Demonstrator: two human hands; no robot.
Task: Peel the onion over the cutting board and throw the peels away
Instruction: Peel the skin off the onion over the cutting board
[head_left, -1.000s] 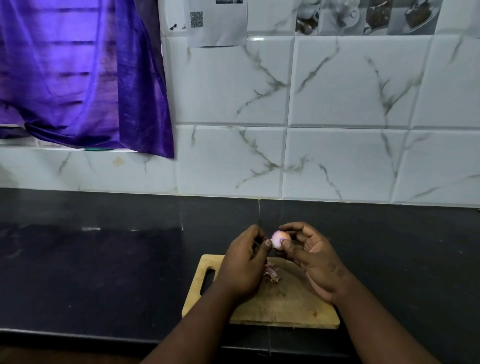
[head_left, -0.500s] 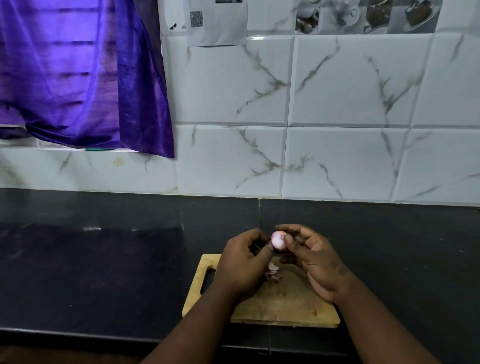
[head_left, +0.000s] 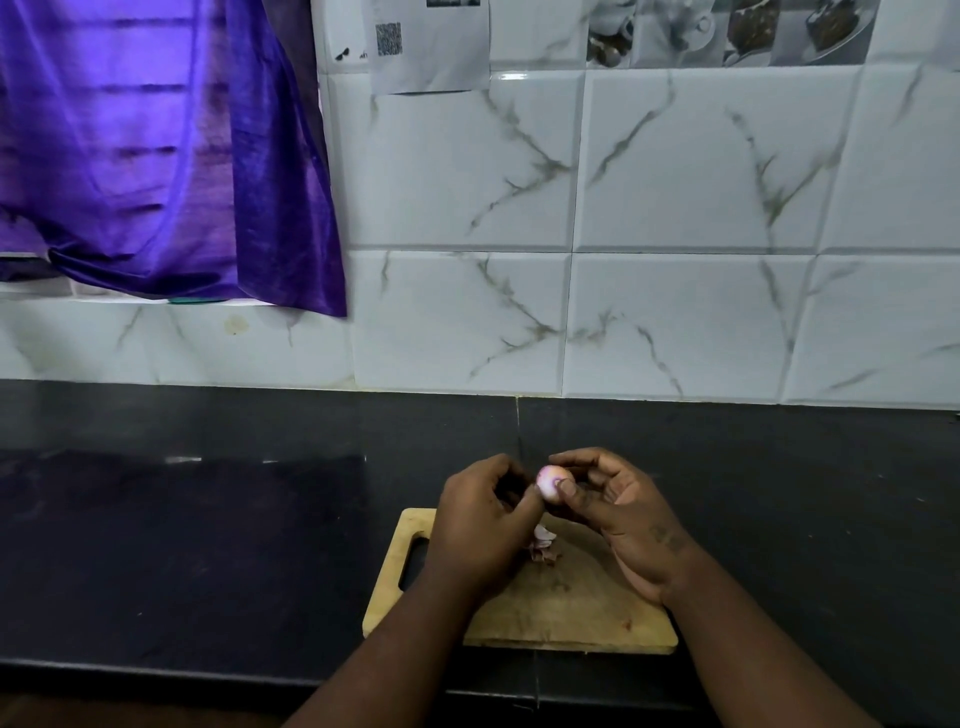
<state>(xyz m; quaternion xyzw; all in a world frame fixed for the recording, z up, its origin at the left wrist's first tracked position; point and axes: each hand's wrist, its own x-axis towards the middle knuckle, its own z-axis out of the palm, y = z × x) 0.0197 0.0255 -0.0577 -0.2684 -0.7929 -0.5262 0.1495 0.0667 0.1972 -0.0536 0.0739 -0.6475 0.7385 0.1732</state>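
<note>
A small pale pink onion (head_left: 549, 482) is held above the far edge of a wooden cutting board (head_left: 566, 605). My right hand (head_left: 618, 512) grips it from the right, thumb pressed on its front. My left hand (head_left: 480, 525) pinches its left side with thumb and fingertips. A small heap of purplish onion peels (head_left: 544, 545) lies on the board just below the onion, partly hidden by my left hand.
The board has a handle slot (head_left: 413, 564) at its left end and sits near the front edge of a dark countertop (head_left: 208, 545). A marbled white tile wall (head_left: 675, 234) stands behind. A purple cloth (head_left: 156, 150) hangs at the upper left.
The onion has been turned slightly between my fingers, and my right thumb has shifted across its front. Both hands stay over the board's far edge.
</note>
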